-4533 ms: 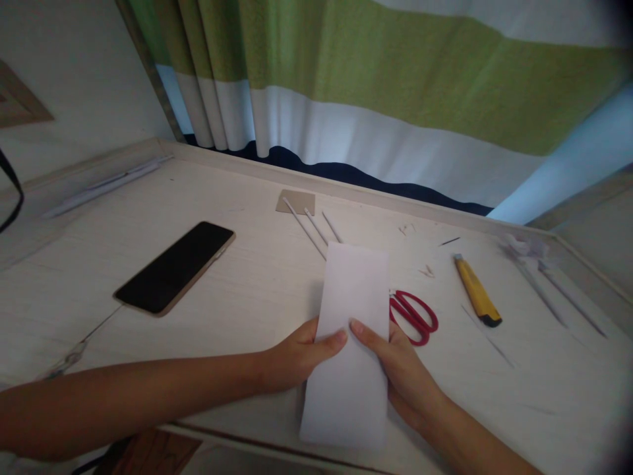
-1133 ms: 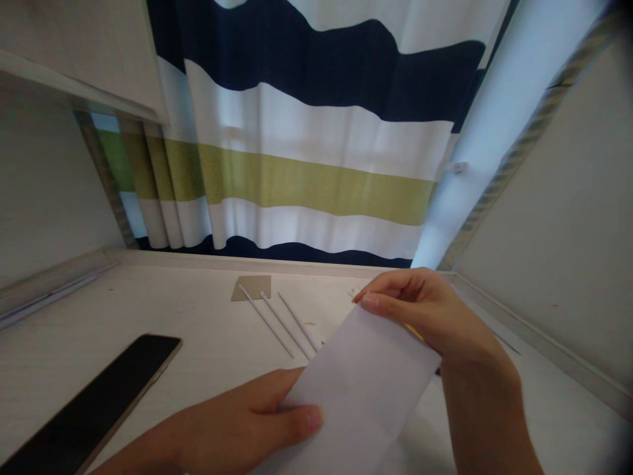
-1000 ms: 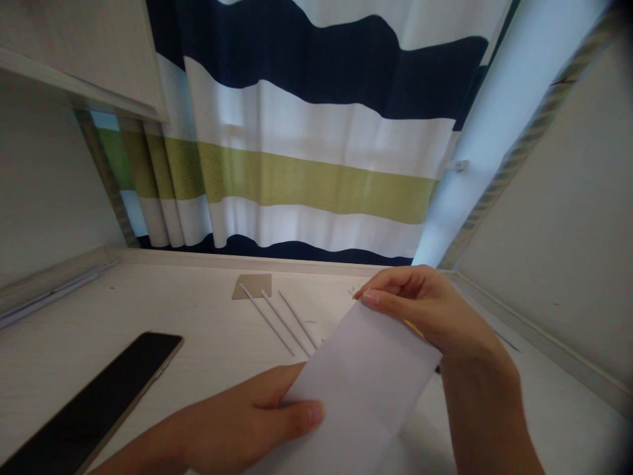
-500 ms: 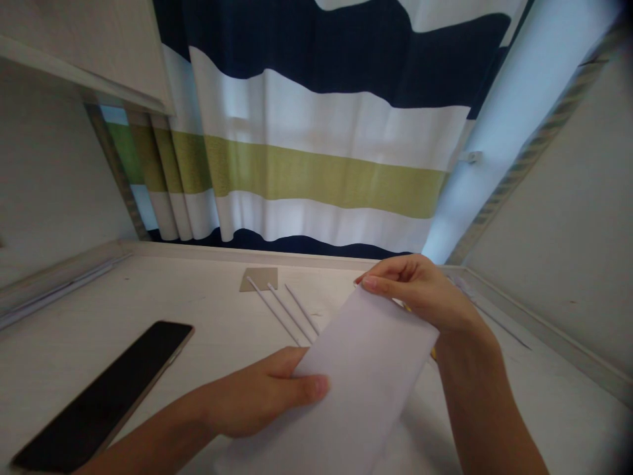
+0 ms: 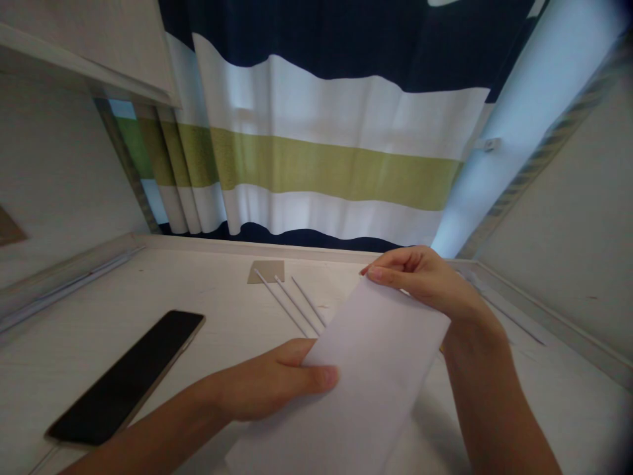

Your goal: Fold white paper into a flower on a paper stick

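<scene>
A white sheet of paper point(image 5: 366, 376) is held up over the pale desk, slanting from the lower middle toward the upper right. My left hand point(image 5: 277, 381) grips its left edge, thumb on top and fingers hidden underneath. At the far upper corner, my right hand point(image 5: 420, 280) pinches the paper between thumb and fingertips. Just beyond the sheet, three thin white rolled sticks point(image 5: 297, 303) lie side by side on the desk. The far end of one rests on a small grey-brown card point(image 5: 267, 271). Part of a yellow item, mostly hidden, shows beside my right wrist.
A black-screened phone point(image 5: 131, 376) lies at the left with a cable at its near end. White strips point(image 5: 74, 287) lie along the left wall. A long thin rod point(image 5: 514, 320) is at the right edge. Behind the desk hangs a striped curtain point(image 5: 316, 165); a cabinet point(image 5: 93, 49) overhangs upper left.
The view has shifted slightly, so the desk items sit a little further right and higher. Both hands keep the same hold on the paper.
</scene>
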`<state>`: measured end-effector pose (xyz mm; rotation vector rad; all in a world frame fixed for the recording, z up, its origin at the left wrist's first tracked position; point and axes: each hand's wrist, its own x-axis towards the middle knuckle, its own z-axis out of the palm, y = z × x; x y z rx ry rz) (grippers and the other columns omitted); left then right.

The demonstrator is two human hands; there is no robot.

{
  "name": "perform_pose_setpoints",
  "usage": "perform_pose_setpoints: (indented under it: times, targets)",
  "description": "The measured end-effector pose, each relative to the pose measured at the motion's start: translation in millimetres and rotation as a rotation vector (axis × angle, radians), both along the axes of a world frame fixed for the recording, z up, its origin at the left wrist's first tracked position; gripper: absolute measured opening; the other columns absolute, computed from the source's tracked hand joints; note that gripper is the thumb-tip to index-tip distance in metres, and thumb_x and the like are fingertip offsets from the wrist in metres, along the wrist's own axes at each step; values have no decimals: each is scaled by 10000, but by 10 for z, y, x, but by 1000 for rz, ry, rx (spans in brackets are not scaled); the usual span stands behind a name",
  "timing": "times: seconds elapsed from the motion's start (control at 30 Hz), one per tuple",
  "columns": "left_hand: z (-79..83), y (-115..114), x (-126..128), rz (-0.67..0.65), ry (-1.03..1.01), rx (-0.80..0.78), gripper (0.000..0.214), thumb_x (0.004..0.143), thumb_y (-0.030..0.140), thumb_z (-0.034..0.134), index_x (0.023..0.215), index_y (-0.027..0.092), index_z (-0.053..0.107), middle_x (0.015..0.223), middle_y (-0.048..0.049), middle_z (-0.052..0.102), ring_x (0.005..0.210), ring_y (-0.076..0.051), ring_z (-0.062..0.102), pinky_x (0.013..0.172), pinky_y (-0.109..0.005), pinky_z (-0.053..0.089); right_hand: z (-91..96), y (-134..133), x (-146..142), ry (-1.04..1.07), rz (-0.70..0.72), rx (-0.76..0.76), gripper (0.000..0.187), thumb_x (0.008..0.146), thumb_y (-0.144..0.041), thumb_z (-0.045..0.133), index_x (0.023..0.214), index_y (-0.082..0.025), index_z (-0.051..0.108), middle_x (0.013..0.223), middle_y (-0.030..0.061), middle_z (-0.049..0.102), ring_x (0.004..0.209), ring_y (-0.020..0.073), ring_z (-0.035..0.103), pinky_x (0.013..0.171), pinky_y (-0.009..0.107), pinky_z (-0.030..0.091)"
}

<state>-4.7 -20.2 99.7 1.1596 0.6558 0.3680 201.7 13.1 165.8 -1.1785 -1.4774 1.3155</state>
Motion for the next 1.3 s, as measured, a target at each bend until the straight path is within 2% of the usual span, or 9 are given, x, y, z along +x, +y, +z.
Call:
perform_pose_setpoints:
  times: [0.23,0.5,0.7,0.8,0.97,1.13,1.2,1.3]
  targets:
    - [-21,-7,12,6,-1,-36,279,781,281,534,1021,156,603,899,-74,653,726,-127,593,642,-193,442,-38,41,24,-11,28,27,104,622,-261,678,674,-171,672,519,-11,642,401,78,554,346,144,399]
    - [-51,38,-3,14,81,111,285,797,302,506,1047,191,587,929,-44,643,816,-155,587,707,-221,443,-190,248,104,-5,150,110,96,601,-250,695,650,-169,681,562,-10,655,456,63,558,408,144,413]
    - [-54,60,-1,17,125,130,292,802,314,493,1054,196,581,926,-40,646,813,-160,591,689,-221,446,-250,326,103,4,168,85,106,605,-255,693,657,-164,679,566,-5,650,467,64,544,432,162,405]
    - [-92,77,0,42,121,123,299,791,312,507,1052,184,578,918,-43,648,805,-164,594,688,-229,446,-278,375,97,5,122,129,129,575,-255,713,657,-162,676,597,8,656,500,70,551,458,168,409]
    - [-154,148,16,240,123,80,280,762,277,539,1013,162,584,831,-30,656,701,-141,592,604,-207,444,-315,499,182,58,-28,202,188,647,-316,657,793,-198,661,762,20,678,637,82,585,559,181,438]
    - [-142,237,16,478,20,92,314,734,276,560,1010,128,569,759,-43,650,619,-141,580,560,-217,434,-372,587,198,109,-115,129,360,689,-434,593,952,-188,604,1003,89,632,888,178,582,695,277,473]
    - [-133,254,18,538,-12,113,338,729,281,566,1024,117,556,752,-50,646,610,-140,574,558,-219,431,-400,589,131,114,-86,56,399,715,-487,541,959,-175,591,1022,109,619,885,189,584,688,290,485]
    - [-134,252,34,588,-12,158,356,741,285,559,1050,111,536,765,-53,639,630,-141,568,567,-220,427,-432,560,6,100,53,-60,419,734,-511,501,922,-149,597,953,123,636,775,177,604,614,281,500]
